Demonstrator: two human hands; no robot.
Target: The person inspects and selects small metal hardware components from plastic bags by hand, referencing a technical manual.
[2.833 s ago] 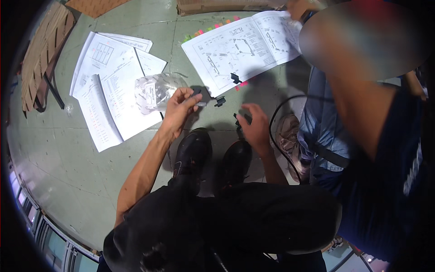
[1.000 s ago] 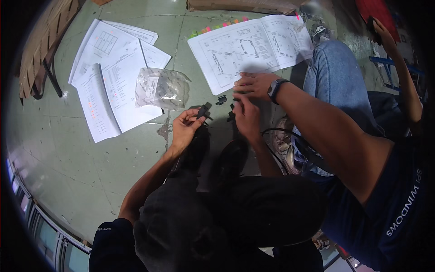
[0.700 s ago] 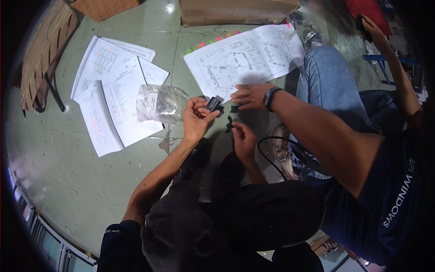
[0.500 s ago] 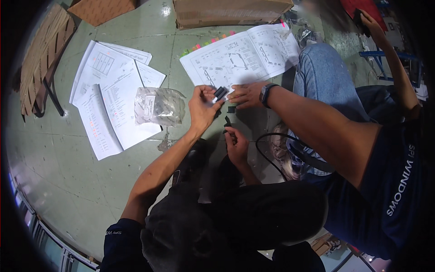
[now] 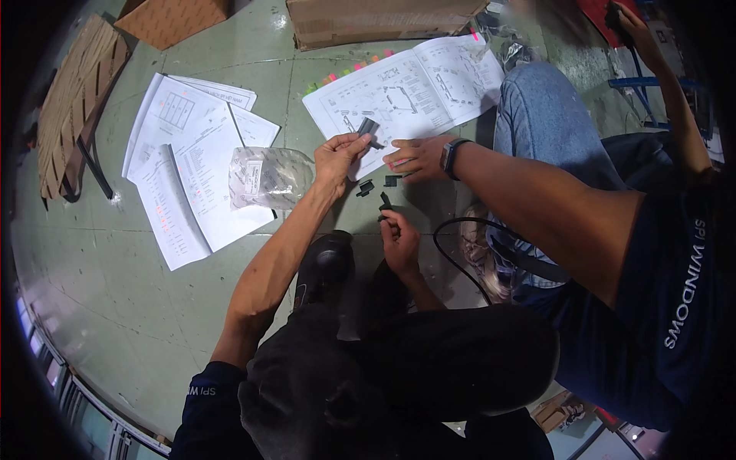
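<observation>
The person's left hand (image 5: 337, 161) held a black part (image 5: 369, 126) pinched between thumb and fingers, its free end pointing up and away over the left page of an open booklet (image 5: 429, 115), close to the booklet's near-left corner. The right hand (image 5: 401, 244) was lower and nearer the person's body, past the near edge of the booklet and above the floor (image 5: 161, 307), with its fingers drawn together around the lower end of a thin dark piece (image 5: 385, 202) that stuck up beyond the fingertips. Between the two hands, two more small pieces lay on the floor: a black clip (image 5: 366, 187) just off the near-left corner of the booklet, and a flat dark clip (image 5: 392, 181) to its right, by the booklet's near edge, the two close together but apart. The co-worker's hand (image 5: 414, 159), with a watch (image 5: 449, 156) at the wrist, reached in from the right and spread its fingers along that near edge, just above the flat dark clip. A clear plastic bag (image 5: 268, 180) lay to the left of the left hand, overlapping the right edge of some loose printed sheets (image 5: 180, 123). Coloured tabs lined the far edge of the booklet, and a cardboard box (image 5: 383, 21) stood beyond it.
</observation>
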